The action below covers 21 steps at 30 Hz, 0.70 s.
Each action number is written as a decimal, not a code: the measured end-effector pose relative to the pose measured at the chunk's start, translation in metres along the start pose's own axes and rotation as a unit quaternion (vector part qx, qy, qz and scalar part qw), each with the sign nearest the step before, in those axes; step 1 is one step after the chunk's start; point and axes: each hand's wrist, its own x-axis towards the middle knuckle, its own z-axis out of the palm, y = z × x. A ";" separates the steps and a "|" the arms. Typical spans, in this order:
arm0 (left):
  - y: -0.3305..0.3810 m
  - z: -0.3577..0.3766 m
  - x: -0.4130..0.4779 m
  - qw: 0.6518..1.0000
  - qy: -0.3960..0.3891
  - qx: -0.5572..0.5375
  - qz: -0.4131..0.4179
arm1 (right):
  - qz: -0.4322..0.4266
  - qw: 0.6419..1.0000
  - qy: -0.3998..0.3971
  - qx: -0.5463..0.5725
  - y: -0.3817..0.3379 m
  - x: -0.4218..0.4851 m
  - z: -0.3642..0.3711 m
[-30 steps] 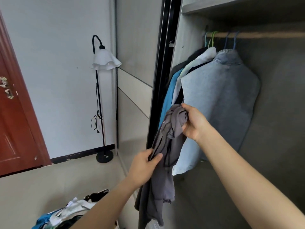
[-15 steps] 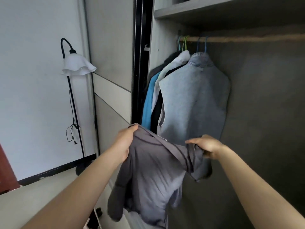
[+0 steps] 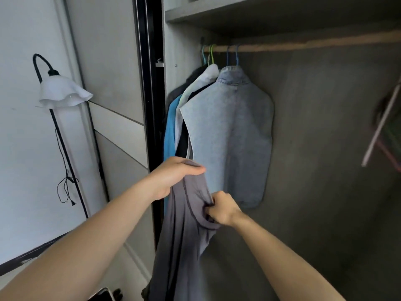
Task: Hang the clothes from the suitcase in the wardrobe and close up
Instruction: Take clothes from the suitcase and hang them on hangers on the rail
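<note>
At open wardrobe (image 3: 325, 159), grey shirt (image 3: 184, 235)

right hand (image 3: 221, 208) moved in nearer left hand (image 3: 173, 177), grey shirt (image 3: 184, 235) gathered narrower

The held garment (image 3: 184, 235) is plain purplish grey with darker seams. Under the pale wooden rail (image 3: 303, 45), the denim shirt (image 3: 230, 137) is a faded, mottled light blue-grey. Beside it hang a black garment (image 3: 183, 140), a white garment (image 3: 208, 74) and a bright blue garment (image 3: 169, 137). The hanger hooks are teal (image 3: 203, 54), lime green (image 3: 211, 54) and blue (image 3: 237, 55). The floor lamp has a black stem (image 3: 65, 153) and a white shade (image 3: 63, 95). The wardrobe door frame (image 3: 149, 105) is black and the wardrobe back wall (image 3: 325, 148) is dull grey-brown.
</note>
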 end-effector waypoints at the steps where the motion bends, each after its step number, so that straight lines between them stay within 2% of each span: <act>1: 0.001 -0.010 -0.003 0.999 -0.007 0.050 0.010 | 0.024 0.998 -0.013 -0.061 0.004 0.000 -0.002; 3: -0.001 -0.031 -0.005 0.989 0.002 0.148 0.006 | 0.063 0.987 -0.058 -0.134 0.014 0.003 -0.017; 5: -0.008 -0.050 -0.003 0.978 0.043 0.206 -0.008 | 0.087 0.979 -0.103 -0.153 0.019 0.006 -0.039; 8: -0.020 -0.062 0.001 0.952 0.114 0.284 -0.011 | 0.091 0.981 -0.089 -0.145 0.013 0.009 -0.079; 9: -0.023 -0.062 0.002 0.928 0.144 0.344 0.005 | 0.080 0.985 -0.070 -0.139 0.007 0.008 -0.094; 11: -0.025 -0.060 0.000 0.836 0.206 0.506 0.046 | 0.055 0.990 -0.025 -0.124 -0.008 0.003 -0.124; 12: -0.022 -0.060 0.004 0.800 0.227 0.552 0.067 | 0.046 0.991 0.004 -0.126 -0.013 0.000 -0.140; 13: -0.016 -0.059 0.005 0.794 0.240 0.554 0.079 | 0.040 0.990 0.028 -0.135 -0.018 -0.004 -0.154; 14: -0.008 -0.058 0.011 0.814 0.237 0.525 0.072 | 0.040 0.986 0.049 -0.152 -0.022 -0.008 -0.167; 15: 0.004 -0.054 0.017 0.872 0.222 0.432 0.061 | 0.047 0.982 0.062 -0.173 -0.024 -0.013 -0.180; 16: 0.018 -0.048 0.024 0.939 0.197 0.280 0.037 | 0.056 0.977 0.065 -0.196 -0.026 -0.018 -0.192; 17: 0.033 -0.039 0.027 0.980 0.162 0.112 0.005 | 0.066 0.972 0.067 -0.217 -0.028 -0.021 -0.201; 18: 0.047 -0.029 0.031 0.991 0.130 -0.023 -0.015 | 0.075 0.967 0.078 -0.230 -0.031 -0.022 -0.212; 19: 0.059 -0.018 0.033 0.989 0.099 -0.112 -0.021 | 0.080 0.964 0.095 -0.237 -0.034 -0.022 -0.221; 21: 0.079 0.004 0.042 0.978 0.065 -0.200 -0.012 | 0.087 0.957 0.131 -0.245 -0.039 -0.020 -0.244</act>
